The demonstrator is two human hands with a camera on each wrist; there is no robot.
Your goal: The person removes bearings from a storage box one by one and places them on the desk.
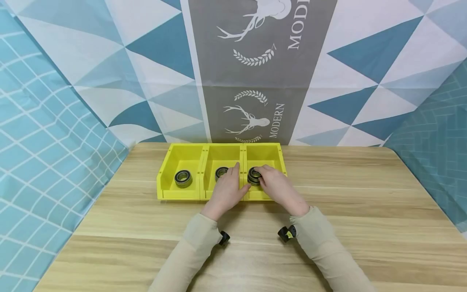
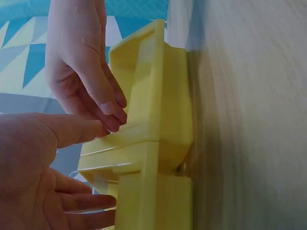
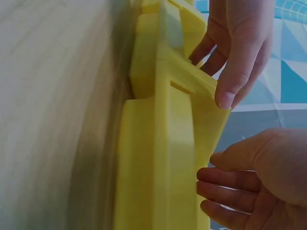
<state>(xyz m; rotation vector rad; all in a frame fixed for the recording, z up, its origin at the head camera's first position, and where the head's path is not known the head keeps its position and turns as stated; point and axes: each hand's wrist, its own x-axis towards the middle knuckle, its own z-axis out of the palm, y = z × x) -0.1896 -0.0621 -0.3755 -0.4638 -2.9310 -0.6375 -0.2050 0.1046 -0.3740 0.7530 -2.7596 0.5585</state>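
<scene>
Three yellow bins stand joined side by side. In the left bin (image 1: 164, 184) lies a black-and-silver ball bearing (image 1: 183, 179). A second bearing (image 1: 220, 172) sits in the middle bin (image 1: 223, 152), partly hidden by my left hand (image 1: 227, 187). That hand hovers over the divider with the right bin, fingers extended and holding nothing. My right hand (image 1: 280, 187) reaches into the right bin (image 1: 263, 152) and pinches the edge of a bearing (image 1: 253, 177) there. Bin walls hide this bearing in both wrist views, where the left hand (image 2: 29, 167) and right hand (image 3: 283, 177) appear close up.
The bins stand on a wood-grain table (image 1: 365, 211) near its back edge. Behind them hangs a patterned backdrop (image 1: 251, 73), with blue tiled sheets (image 1: 47, 154) at the sides. A black wrist camera (image 1: 287, 234) sits on the right sleeve.
</scene>
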